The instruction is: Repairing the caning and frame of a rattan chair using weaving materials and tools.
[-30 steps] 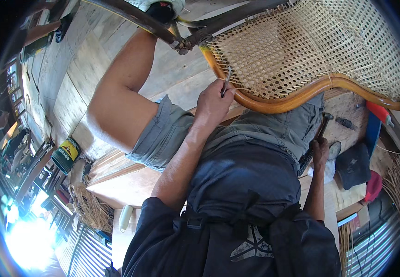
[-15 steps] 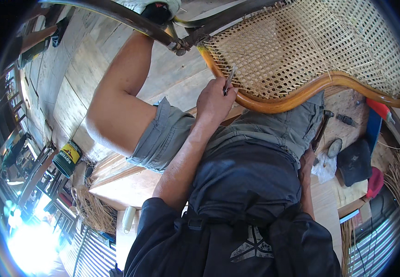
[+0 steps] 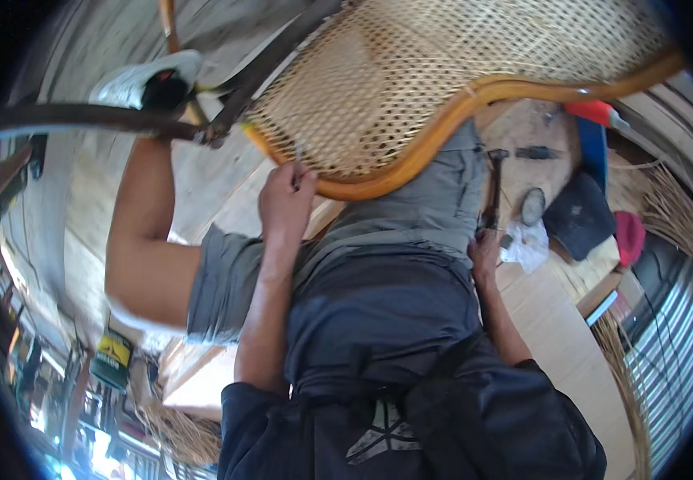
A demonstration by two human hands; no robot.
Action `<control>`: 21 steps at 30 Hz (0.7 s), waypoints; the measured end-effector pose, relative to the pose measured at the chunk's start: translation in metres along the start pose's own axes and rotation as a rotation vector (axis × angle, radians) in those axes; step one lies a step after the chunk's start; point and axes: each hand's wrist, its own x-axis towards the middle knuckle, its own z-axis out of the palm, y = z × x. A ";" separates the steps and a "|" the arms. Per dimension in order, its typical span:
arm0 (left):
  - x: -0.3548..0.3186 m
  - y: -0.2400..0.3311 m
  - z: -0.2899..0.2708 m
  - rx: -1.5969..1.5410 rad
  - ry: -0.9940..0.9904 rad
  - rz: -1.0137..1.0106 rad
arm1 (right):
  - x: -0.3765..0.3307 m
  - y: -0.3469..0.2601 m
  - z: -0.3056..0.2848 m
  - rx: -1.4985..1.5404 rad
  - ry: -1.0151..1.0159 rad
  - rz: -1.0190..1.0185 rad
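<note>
Over pale wooden floorboards (image 3: 210, 184), the left hand (image 3: 287, 200) was closed around a slim grey metal tool (image 3: 298, 156), best steadied by the curved orange-brown rim (image 3: 354, 191) of the far cream woven-cane panel (image 3: 330, 92); whether the right hand (image 3: 485, 254) gripped the dark-handled hammer (image 3: 494, 188), I couldn't tell.

Left hand (image 3: 286, 204), right hand (image 3: 485, 253): that's two, plus one panel (image 3: 346, 88)!
And the count rolls on: one rim (image 3: 354, 190), one slim tool (image 3: 298, 160), one hammer (image 3: 495, 188), then one bag (image 3: 529, 250), one grey lump (image 3: 532, 206), one dark pad (image 3: 580, 218), one red cloth (image 3: 629, 238); over we go, one shoe (image 3: 134, 78), one tub (image 3: 109, 370), and look at this, one shirt (image 3: 382, 296), one pair of shorts (image 3: 414, 204)!
</note>
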 end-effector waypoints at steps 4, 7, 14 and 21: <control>-0.001 -0.006 0.005 -0.102 0.069 0.028 | -0.013 -0.002 -0.020 0.278 0.187 -0.038; 0.004 0.002 0.011 -0.123 -0.018 0.040 | -0.002 0.005 -0.065 0.530 0.043 -0.110; -0.001 0.011 0.004 -0.075 -0.005 0.045 | 0.007 -0.117 -0.132 0.601 -0.331 -0.374; -0.007 0.003 0.003 -0.052 0.021 0.092 | 0.025 -0.204 -0.129 0.456 -0.637 -0.111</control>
